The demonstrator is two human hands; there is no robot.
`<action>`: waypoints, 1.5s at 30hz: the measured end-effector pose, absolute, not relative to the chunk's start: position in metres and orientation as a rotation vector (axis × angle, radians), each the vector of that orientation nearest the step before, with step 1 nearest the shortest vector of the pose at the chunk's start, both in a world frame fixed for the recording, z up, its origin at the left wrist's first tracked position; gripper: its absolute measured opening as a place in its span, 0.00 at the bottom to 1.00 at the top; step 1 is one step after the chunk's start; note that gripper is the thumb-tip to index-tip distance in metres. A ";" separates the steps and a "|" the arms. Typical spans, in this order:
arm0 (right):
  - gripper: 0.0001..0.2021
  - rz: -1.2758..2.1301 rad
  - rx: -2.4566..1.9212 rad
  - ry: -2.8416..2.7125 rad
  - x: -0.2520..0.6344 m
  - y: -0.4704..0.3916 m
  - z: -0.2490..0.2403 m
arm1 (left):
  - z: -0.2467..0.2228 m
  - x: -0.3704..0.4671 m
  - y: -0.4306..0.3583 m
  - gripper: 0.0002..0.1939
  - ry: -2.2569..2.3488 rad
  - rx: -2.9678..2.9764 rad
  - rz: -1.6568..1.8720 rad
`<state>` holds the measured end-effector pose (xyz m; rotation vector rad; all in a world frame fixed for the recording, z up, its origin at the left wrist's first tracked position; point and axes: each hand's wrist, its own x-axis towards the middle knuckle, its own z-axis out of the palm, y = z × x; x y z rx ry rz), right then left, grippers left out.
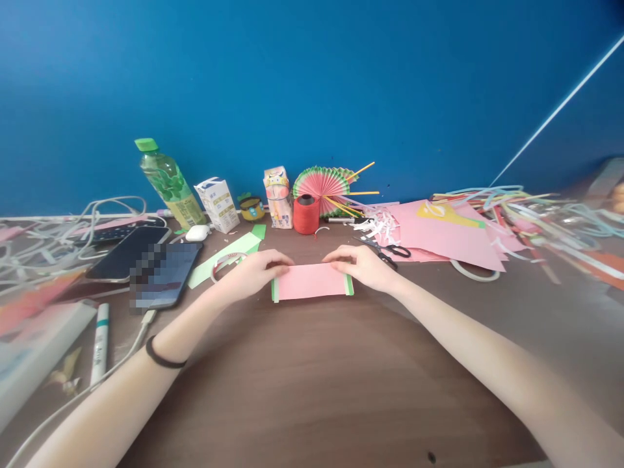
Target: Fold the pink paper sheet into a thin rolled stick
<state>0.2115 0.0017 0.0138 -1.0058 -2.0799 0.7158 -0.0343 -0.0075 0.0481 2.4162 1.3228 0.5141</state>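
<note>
A pink paper strip [312, 281] with green and white bands at both short ends lies between my hands over the brown table. At its far left corner, my left hand [258, 272] is closed, pinching the paper between thumb and fingers. My right hand [358, 265] pinches the far right corner in the same way. Just beyond the strip stands a red thread spool [306, 218]. Behind the spool, pleated pink-and-green paper fans [322, 184] on yellow sticks lean by the wall. Black-handled scissors [390, 250] rest beyond my right hand.
Pink paper sheets [439, 234] and tangled strips [526, 201] cover the back right. On the left are a green-capped bottle [170, 182], a white carton [218, 205], phones [168, 273], green paper [224, 257], a marker [100, 341] and cables [92, 214]. A blue wall [312, 78] closes off the back.
</note>
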 end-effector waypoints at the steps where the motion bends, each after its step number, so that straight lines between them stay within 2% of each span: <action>1: 0.08 0.704 -1.024 -2.086 0.211 0.002 0.012 | 0.046 -0.035 -0.007 0.12 1.328 2.428 0.481; 10: 0.06 0.316 -1.069 -2.364 0.210 0.004 0.005 | 0.032 -0.033 0.000 0.08 1.457 2.626 0.308; 17: 0.05 0.252 -1.100 -2.412 0.209 0.005 0.004 | 0.032 -0.034 0.001 0.07 1.475 2.659 0.253; 27: 0.10 -0.036 -1.206 -2.575 0.206 -0.002 0.009 | 0.035 -0.033 -0.002 0.09 1.455 2.727 0.196; 38: 0.11 -0.046 -1.190 -2.594 0.207 -0.001 0.007 | 0.037 -0.044 0.004 0.12 1.306 2.585 0.214; 45: 0.10 0.012 -1.233 -2.574 0.207 -0.002 0.010 | 0.033 -0.041 0.003 0.09 1.362 2.718 0.211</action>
